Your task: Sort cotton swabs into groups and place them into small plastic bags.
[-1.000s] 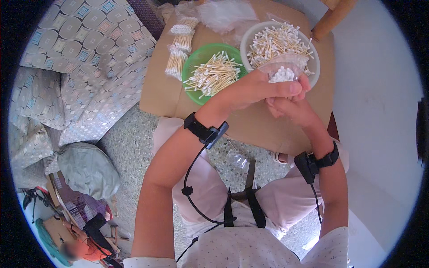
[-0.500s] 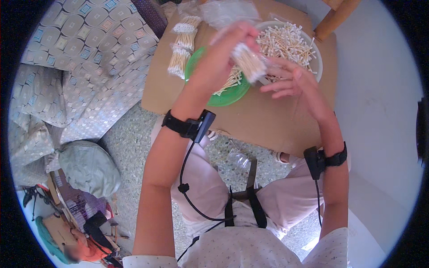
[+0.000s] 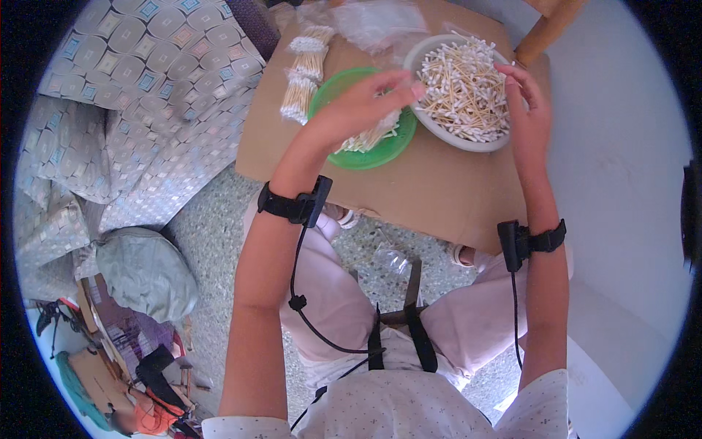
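Domestic interior, apparently a lived-in room of a home; which room cannot be told. Indicators: patterned cloth [image 3: 161, 88] draped in broad folds at left; a speckled stone-like floor [image 3: 212, 227]; a plain pale wall [image 3: 621, 183] at right; and a wooden furniture leg [image 3: 552, 33]. A soft grey-green bag [image 3: 146, 274] and mixed clutter crowd the lower left corner. Handwork occupies the centre — cotton swabs [image 3: 464, 88] in plastic bowls on a cardboard-topped surface [image 3: 439, 194].
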A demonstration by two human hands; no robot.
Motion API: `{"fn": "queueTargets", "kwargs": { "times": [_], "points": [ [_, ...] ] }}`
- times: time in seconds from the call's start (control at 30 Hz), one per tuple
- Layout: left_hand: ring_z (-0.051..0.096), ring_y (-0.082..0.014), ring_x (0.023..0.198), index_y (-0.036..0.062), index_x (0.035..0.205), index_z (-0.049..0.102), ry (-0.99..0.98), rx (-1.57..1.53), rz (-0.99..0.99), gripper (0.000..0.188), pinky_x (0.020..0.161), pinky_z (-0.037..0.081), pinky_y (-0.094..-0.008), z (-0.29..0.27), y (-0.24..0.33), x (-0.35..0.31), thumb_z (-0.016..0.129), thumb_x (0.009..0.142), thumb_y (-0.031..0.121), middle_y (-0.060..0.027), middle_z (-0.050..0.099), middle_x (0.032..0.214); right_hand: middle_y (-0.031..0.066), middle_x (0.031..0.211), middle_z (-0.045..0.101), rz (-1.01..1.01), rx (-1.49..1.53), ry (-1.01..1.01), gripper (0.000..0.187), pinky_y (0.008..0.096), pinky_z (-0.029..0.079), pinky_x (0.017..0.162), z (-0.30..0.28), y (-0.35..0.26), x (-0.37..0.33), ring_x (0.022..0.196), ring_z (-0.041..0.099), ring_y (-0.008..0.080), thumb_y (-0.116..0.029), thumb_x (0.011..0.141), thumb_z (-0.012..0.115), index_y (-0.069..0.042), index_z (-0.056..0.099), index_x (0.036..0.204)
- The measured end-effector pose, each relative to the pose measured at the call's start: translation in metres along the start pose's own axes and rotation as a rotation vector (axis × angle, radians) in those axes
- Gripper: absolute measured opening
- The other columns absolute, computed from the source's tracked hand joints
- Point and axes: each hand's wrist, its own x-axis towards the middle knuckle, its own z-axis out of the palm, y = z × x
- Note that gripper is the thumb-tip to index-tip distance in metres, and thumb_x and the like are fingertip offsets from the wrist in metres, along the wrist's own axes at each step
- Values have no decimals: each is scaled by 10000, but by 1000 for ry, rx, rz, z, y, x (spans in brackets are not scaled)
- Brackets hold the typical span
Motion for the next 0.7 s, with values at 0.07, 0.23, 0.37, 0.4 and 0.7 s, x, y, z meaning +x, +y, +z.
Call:
{"fn": "queueTargets", "kwargs": {
  "times": [0.07,0.23,0.37,0.4,0.7],
  "points": [
    [514,-153,1091,44,1247,533,43,-16,97,494,944,390,-278,-13,3,1,579,895,387,-81,567,1200,79,1085,651,9,38,-20,201,315,409,935,6,-1,-2,1074,569,185,-200,925,534,-74,645,1037],
    [539,-203,1107,25,1236,533,295,212,80,522,929,431,-329,-64,1,7,612,868,385,-136,590,1187,99,1128,638,-87,-15,-63,189,335,398,961,11,2,-4,1098,566,229,-169,917,529,-77,649,1029],
    [582,-333,994,20,1131,585,512,961,126,520,885,454,-396,-112,-54,-4,701,760,365,-199,619,1058,106,1126,637,-127,-29,-70,179,340,397,961,13,3,-4,1090,567,245,-148,912,525,-72,654,1011],
    [587,-381,936,34,1072,612,497,1082,89,507,858,462,-428,-120,-64,-8,734,704,360,-209,624,1001,106,1115,639,-157,-51,-70,176,338,398,958,13,4,-4,1078,570,247,-142,911,525,-70,655,1005],
    [587,-321,1050,67,1125,622,245,947,-400,595,873,466,-414,-131,-69,-3,703,693,469,-167,605,1154,83,989,663,-201,-98,13,137,349,416,905,14,-10,-7,975,587,243,-102,878,542,-58,660,931]
  ]
}}
